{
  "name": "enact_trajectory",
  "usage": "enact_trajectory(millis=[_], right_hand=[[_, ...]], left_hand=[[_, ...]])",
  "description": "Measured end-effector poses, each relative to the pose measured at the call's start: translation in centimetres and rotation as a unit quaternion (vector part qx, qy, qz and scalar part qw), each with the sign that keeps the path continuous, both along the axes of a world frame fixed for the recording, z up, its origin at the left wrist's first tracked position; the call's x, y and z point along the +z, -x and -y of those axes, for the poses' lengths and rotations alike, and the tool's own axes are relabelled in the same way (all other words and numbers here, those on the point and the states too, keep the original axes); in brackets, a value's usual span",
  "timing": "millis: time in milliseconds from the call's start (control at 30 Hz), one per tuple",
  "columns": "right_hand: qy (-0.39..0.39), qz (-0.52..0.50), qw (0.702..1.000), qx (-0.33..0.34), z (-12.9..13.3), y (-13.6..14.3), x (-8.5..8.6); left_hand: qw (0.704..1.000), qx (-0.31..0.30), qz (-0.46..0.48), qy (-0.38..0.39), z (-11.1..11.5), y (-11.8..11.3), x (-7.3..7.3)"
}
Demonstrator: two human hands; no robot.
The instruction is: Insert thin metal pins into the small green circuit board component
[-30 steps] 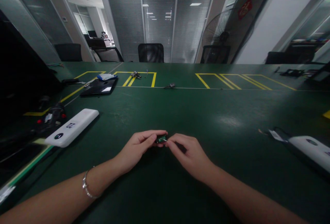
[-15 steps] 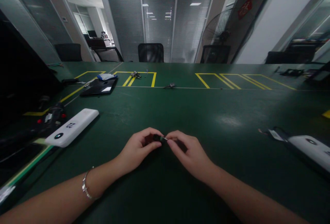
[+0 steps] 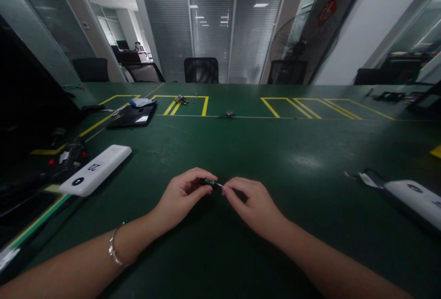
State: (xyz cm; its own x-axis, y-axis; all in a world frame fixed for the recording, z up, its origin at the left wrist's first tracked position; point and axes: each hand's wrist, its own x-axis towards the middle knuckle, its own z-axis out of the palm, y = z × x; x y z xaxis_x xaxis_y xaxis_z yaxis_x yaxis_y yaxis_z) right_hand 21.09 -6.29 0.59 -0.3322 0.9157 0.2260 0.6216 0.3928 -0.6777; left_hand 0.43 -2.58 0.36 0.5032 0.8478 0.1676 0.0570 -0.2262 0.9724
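Just above the green table (image 3: 220,253), near the middle, my two hands almost meet. Between the thumb and fingers of my left hand (image 3: 184,193) is the dark green handle of a small screwdriver-like tool (image 3: 210,182). Its thin metal shaft points right, to the fingertips of my right hand (image 3: 253,200). The thumb and fingers of that hand are pinched at the shaft's end; whether they hold the shaft itself or a tiny part at its tip cannot be made out.
A white power bank (image 3: 98,170) lies at the left beside black cables, another white device (image 3: 415,198) at the right. Farther back are a black tablet-like object (image 3: 132,115), a small metal part (image 3: 227,114) and yellow tape outlines. Chairs stand behind the table.
My left hand has shifted slightly left and up, and the tool has turned so that more of its green handle and shaft shows. My right hand stays nearly in place, still pinched.
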Motion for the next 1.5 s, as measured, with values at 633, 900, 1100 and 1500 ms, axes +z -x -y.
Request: enact_trajectory(millis=[633, 900, 1100, 1500], right_hand=[[-0.001, -0.021, 0.999, 0.043, -0.08, -0.25, 0.28], [0.006, -0.035, 0.998, 0.043, -0.10, -0.14, 0.28], [0.009, -0.044, 0.998, 0.036, 0.08, 0.07, 0.35], [0.008, -0.042, 0.999, -0.001, 0.11, 0.18, 0.18]], left_hand=[[0.998, -0.011, 0.002, 0.054, 0.13, 0.12, 0.21], [0.999, 0.003, -0.005, 0.044, 0.15, -0.03, 0.63], [0.994, 0.003, 0.039, 0.103, 0.17, -0.18, 0.44], [0.997, -0.021, -0.009, 0.073, -0.25, -0.13, 0.49]])
